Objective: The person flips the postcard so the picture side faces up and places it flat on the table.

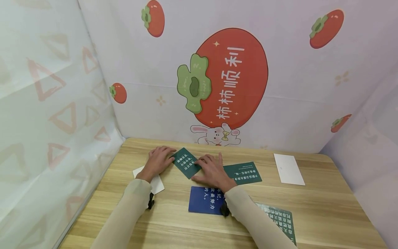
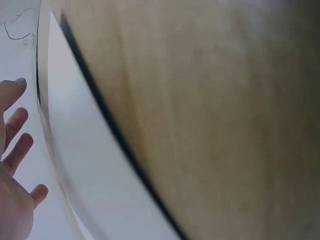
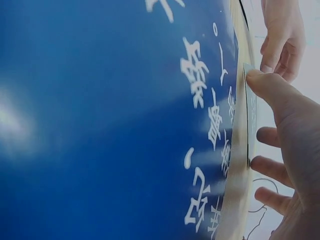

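Observation:
A green postcard [image 1: 187, 163] with white characters lies at an angle between the two hands. My left hand [image 1: 158, 160] rests at its left corner; the thumb and index finger are by the edge. The fingers of my left hand [image 2: 17, 155] look spread in the left wrist view. My right hand [image 1: 214, 171] touches the card's right side with its fingertips, the thumb near the lower corner. In the right wrist view, the thumb of my right hand [image 3: 295, 130] meets the card's edge, the other fingers apart. Below the right hand lies a blue postcard [image 1: 203, 201].
A white card [image 1: 159, 185] lies partly under the left forearm. Right of the right hand is another green postcard [image 1: 244, 173]. A white card [image 1: 289, 169] lies farther right. A dark green postcard [image 1: 286, 221] sits near the right sleeve. Printed sheets stand behind the wooden table [image 1: 326, 207].

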